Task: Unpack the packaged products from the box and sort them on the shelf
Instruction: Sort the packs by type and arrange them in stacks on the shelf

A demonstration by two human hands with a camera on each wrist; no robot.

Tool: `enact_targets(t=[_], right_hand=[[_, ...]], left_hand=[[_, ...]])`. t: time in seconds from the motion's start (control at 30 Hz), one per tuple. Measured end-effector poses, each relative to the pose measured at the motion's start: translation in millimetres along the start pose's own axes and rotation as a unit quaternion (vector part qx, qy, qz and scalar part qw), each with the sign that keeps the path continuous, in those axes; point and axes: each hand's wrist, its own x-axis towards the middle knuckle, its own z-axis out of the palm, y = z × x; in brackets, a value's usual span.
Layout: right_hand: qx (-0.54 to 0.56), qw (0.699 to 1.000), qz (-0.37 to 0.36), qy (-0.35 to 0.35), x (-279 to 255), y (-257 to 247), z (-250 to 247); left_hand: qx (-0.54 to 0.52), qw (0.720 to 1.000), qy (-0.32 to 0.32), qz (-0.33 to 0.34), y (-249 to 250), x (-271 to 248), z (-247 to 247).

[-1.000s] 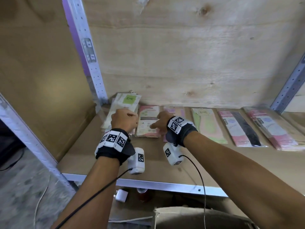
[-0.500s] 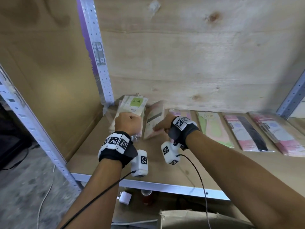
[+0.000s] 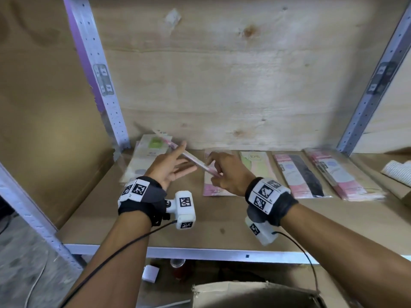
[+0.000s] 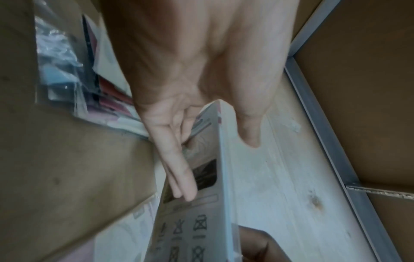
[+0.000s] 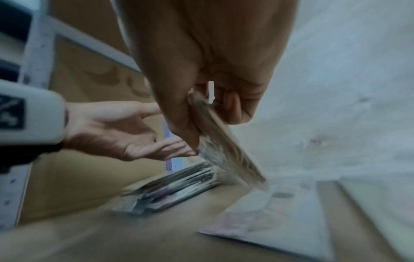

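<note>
Pink packet (image 3: 189, 157) pinched by right hand (image 3: 226, 174), left hand (image 3: 171, 167) fingers straight beneath.

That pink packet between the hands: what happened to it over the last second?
The right hand lifted the pink packet off the shelf and tipped it on edge. The left hand opened from a fist, fingers now against the packet. The other packets lie as before.
</note>
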Motion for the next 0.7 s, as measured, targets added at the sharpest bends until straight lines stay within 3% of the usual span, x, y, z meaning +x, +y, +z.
enact_targets(t=[0.13, 0.23, 0.33, 0.4, 0.47, 0.53, 0.7], right_hand=[[0.001, 0.997, 0.01, -0.079, -27, 29, -18], [0.043, 0.997, 0.067, -0.006, -42, 55, -35], [0.066, 0.986, 0.148, 0.047, -54, 80, -52], [0.186, 0.96, 0.209, -0.007, -64, 93, -59], [0.346, 0.906, 0.24, -0.047, -74, 103, -63], [0.407, 0.881, 0.236, -0.058, -84, 113, -67], [0.4, 0.884, 0.236, -0.06, -97, 132, -80]], left_hand=[[0.038, 0.999, 0.018, 0.029, -18, 5, 16], [0.061, 0.998, 0.021, 0.022, -26, 4, 29], [0.064, 0.998, -0.026, -0.004, -33, 3, 45], [0.064, 0.996, -0.055, -0.016, -40, 3, 57], [0.068, 0.995, -0.062, -0.027, -46, 3, 70], [0.067, 0.996, -0.051, -0.028, -52, 5, 81], [0.077, 0.995, 0.055, 0.029, -59, 16, 95]])
